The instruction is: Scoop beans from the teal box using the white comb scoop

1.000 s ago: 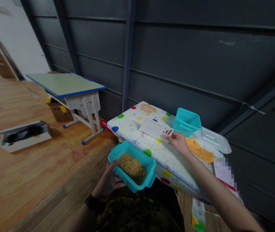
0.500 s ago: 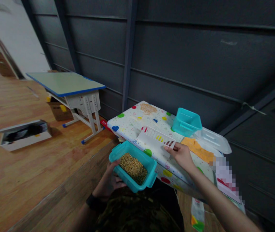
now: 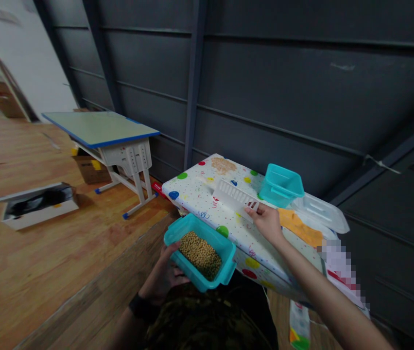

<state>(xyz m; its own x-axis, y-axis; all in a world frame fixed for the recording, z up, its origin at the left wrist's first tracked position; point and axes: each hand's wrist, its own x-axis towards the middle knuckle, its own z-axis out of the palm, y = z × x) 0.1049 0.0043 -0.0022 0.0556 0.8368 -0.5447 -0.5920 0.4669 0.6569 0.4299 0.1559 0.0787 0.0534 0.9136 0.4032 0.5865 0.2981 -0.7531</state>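
My left hand (image 3: 168, 272) grips the near left side of a turquoise plastic container (image 3: 207, 226), its thumb over the rim. Inside lie round tan beans (image 3: 199, 250), with greener ones at the near right end; they look like soybeans. My right hand (image 3: 267, 221) is closed on the right end of a white slotted plastic strainer (image 3: 231, 194), held tilted over the table. Whether the strainer touches the cloth I cannot tell. Beyond my right hand stands a second turquoise container (image 3: 282, 187); its bottom is hidden from me.
The table has a dotted white tablecloth (image 3: 192, 192) with a patch of pale tan grains (image 3: 223, 166) at its far end. Right of it are a clear lid (image 3: 323, 214) and an orange cloth (image 3: 298, 227). A desk (image 3: 101, 127) and an open white box (image 3: 39, 206) stand left.
The strainer and my right hand came nearer to me, then moved back away, the strainer's tilt changing along the way. My left hand keeps the bean container nearly still.
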